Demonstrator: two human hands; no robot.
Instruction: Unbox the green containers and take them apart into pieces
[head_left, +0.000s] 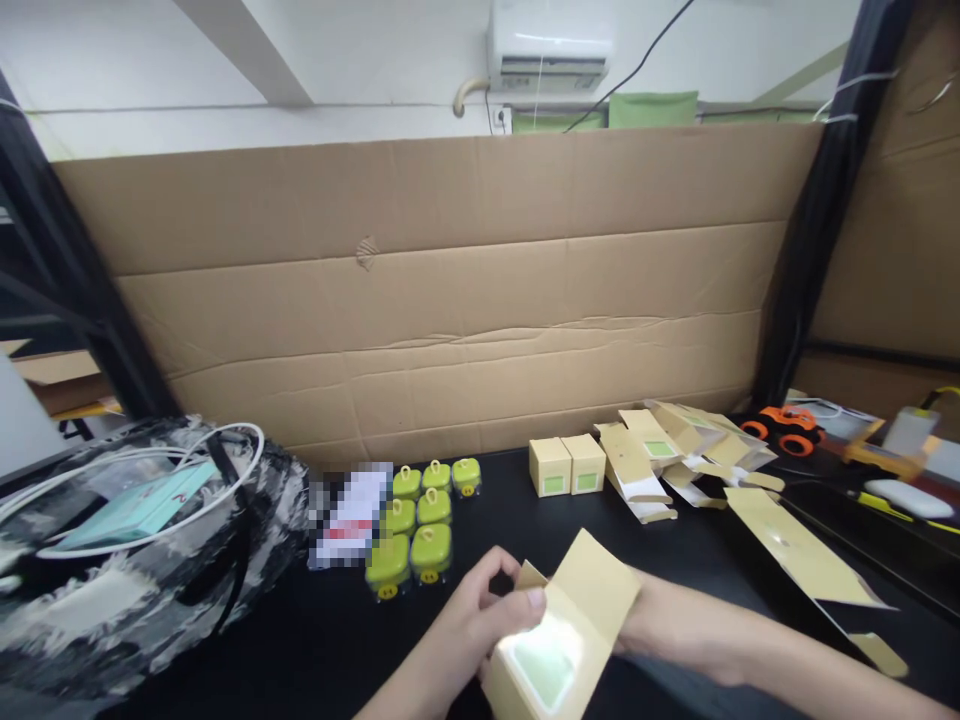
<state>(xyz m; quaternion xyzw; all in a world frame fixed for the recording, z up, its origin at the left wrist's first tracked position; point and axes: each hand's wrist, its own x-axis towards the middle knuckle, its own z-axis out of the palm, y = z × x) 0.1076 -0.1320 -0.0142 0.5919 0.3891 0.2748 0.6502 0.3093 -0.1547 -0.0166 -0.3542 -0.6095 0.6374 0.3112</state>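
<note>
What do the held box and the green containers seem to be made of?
The held box: probably thin paperboard, somewhat glossy; its flat flap is creased, and one face glares. The green containers: apparently shiny plastic, judging by their smooth highlights.

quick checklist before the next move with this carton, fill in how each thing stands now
1. Left hand has hold of the carton: ok, thumb pressed near its edge.
2. Right hand has a grip too: cannot tell, mostly hidden behind the carton.
3. Carton flaps all closed: not ok, one large flap stands open.
4. Carton contents: cannot tell, the inside is out of sight.
5. Green containers clear of the hands: ok, seven stand apart to the left.
</note>
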